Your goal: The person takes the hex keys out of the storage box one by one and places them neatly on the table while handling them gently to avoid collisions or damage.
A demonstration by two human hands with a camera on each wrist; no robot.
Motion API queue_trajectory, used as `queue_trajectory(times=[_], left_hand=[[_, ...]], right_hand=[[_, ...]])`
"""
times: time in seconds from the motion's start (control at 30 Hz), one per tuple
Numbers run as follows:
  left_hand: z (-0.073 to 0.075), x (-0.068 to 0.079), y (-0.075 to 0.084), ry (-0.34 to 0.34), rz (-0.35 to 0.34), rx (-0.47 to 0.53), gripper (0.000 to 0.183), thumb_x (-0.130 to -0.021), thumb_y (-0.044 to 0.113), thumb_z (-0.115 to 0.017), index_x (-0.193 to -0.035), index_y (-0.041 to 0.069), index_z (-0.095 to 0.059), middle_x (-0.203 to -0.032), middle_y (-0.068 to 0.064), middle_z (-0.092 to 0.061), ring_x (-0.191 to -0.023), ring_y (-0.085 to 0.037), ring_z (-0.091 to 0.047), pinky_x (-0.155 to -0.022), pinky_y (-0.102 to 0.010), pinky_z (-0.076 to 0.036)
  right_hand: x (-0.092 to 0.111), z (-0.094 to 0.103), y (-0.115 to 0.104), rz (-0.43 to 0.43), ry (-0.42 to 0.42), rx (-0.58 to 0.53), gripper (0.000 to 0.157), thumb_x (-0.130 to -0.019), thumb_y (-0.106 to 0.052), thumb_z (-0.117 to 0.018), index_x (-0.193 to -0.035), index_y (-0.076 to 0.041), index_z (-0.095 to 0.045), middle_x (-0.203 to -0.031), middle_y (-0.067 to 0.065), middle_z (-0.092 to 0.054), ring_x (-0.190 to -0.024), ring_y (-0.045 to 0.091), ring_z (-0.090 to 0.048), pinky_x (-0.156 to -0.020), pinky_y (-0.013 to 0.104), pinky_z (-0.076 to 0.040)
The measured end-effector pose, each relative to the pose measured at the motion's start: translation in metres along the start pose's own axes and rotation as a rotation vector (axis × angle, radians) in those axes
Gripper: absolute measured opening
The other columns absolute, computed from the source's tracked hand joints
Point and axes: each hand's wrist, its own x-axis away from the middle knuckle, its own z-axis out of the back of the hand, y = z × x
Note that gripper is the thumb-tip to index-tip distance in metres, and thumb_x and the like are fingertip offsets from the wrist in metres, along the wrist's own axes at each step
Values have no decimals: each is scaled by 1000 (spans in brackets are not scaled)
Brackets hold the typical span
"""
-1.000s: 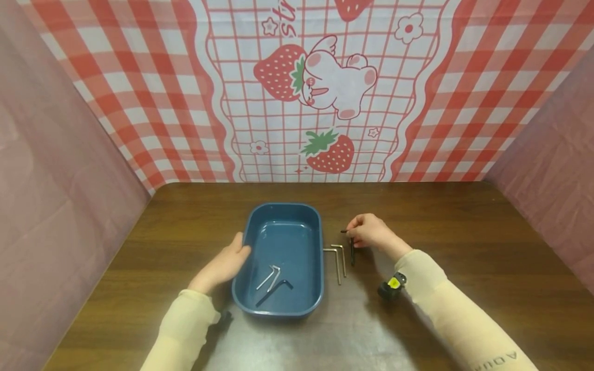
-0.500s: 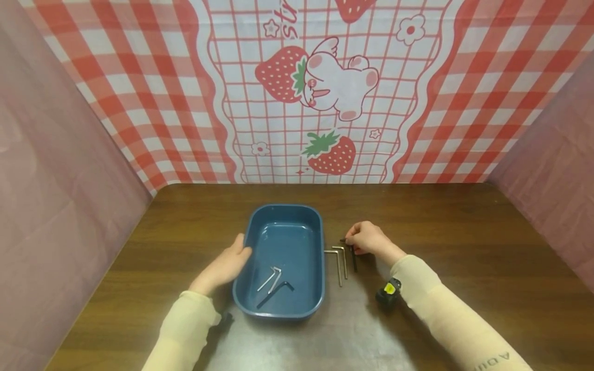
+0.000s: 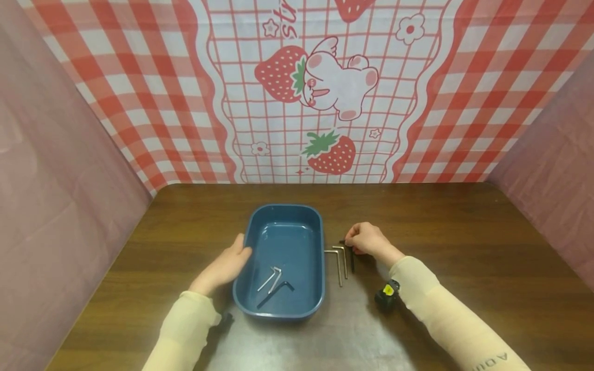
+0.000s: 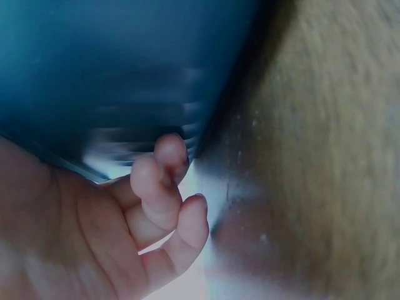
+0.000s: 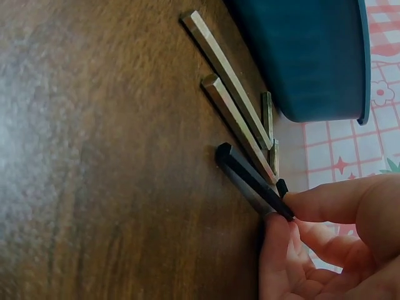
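My left hand (image 3: 227, 263) holds the left side of a blue plastic bin (image 3: 316, 242), its thumb at the rim. In the left wrist view, its fingers (image 4: 156, 194) are bent beside the outer wall. Between thumb and fingertips, my right hand (image 3: 368, 239) pinches a black hex key (image 5: 253, 178) near its bend. The key's long arm lies low over the table, roughly parallel to two brass-coloured hex keys (image 3: 337, 268) lying between it and the bin. Inside the bin are two silver hex keys (image 3: 266, 280) and one black hex key (image 3: 271, 296).
The bin stands on a brown wooden table (image 3: 185, 221). A checked cloth (image 3: 181, 129) with strawberries hangs behind it, and pinkish cloths hang at both sides. A black wrist camera (image 3: 386, 296) hangs by the right sleeve.
My right hand has moved slightly nearer to me with the black hex key, bringing it level with the brass-coloured ones. The left hand and bin look still.
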Motion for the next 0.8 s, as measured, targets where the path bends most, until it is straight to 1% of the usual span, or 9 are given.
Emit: queue_trajectory(times=[0.1,0.3,0.5,0.6,0.8], left_hand=[[0,0,0,-1,-2,-3,48,-97,27,-25,-136,-2,-22,-138,-28,-34,-122,-42,-41,-99,-52,-33],[0,1,1,7,-3,-4,44,-97,26,-26,-132,-1,-26,-134,-28,-40,-118,-41,-45,-97,-51,-36],[1,1,2,-3,2,-9,49,-97,27,-25,-137,-2,-21,-138,-28,-34,-122,-42,-40,-100,-52,-32],[1,1,2,-5,5,-7,49,-97,27,-25,-137,-2,-20,-139,-28,-33,-123,-42,-39,-100,-52,-32],[0,0,1,6,4,-8,43,-97,26,-26,-131,0,-27,-130,-28,-44,-115,-39,-49,-95,-51,-38]], right_hand=[[0,0,0,9,14,31,7,-75,-7,-63,-79,-1,-63,-67,2,-56,-55,8,-53,-53,22,-50],[1,0,1,15,31,98,7,-74,-8,-65,-78,-3,-63,-68,2,-58,-54,8,-54,-52,21,-48],[2,-1,1,42,40,162,6,-74,-9,-66,-77,-4,-63,-63,0,-58,-52,7,-53,-51,20,-46],[3,-1,1,64,41,183,5,-74,-8,-66,-77,-4,-64,-61,-1,-58,-51,6,-53,-50,20,-44],[4,-2,1,93,56,202,5,-75,-7,-66,-77,-3,-64,-64,1,-59,-52,7,-53,-50,21,-45]])
